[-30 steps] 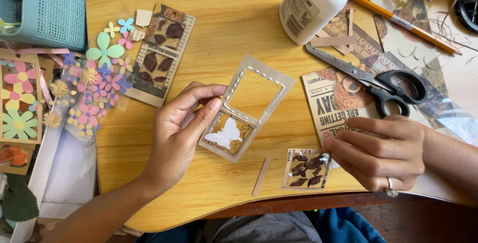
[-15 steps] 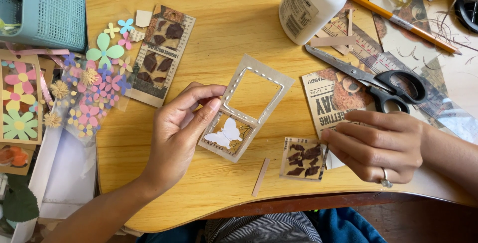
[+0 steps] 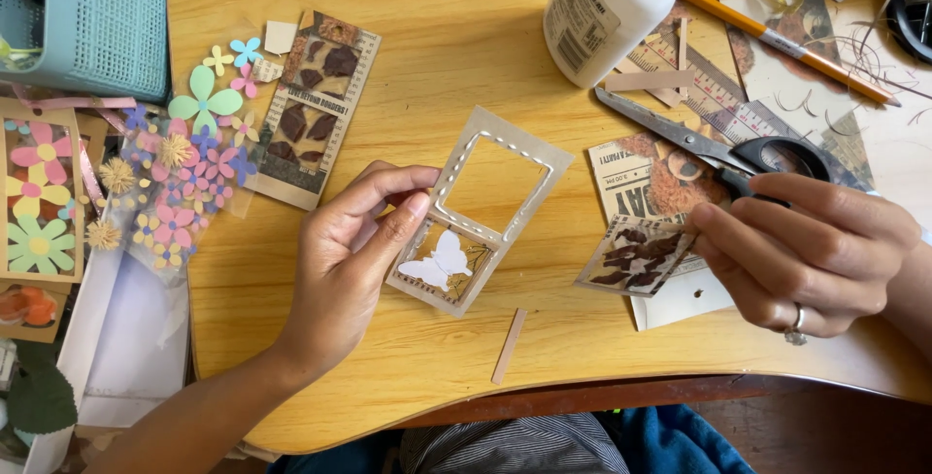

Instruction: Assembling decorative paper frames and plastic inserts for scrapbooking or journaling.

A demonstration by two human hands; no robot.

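Observation:
My left hand (image 3: 354,251) pinches the left edge of a grey card frame (image 3: 481,207) with two windows; the upper window shows bare wood, the lower one holds a white paper butterfly (image 3: 439,265) on patterned paper. My right hand (image 3: 811,251) holds a small square of leaf-patterned paper (image 3: 636,255) by its right corner, lifted just right of the frame. A ring sits on one finger of that hand.
Scissors (image 3: 714,149) lie behind the right hand on printed paper scraps (image 3: 621,173). A white glue bottle (image 3: 607,13), a pencil (image 3: 782,42), a leaf-print strip (image 3: 311,110), paper flowers (image 3: 189,168), a teal basket (image 3: 83,22) and a thin card strip (image 3: 510,346) surround the wooden table (image 3: 437,56).
My right hand picked the leaf-patterned square up off the table near the front edge and raised it up and right, level with the frame. The left hand and frame stayed put.

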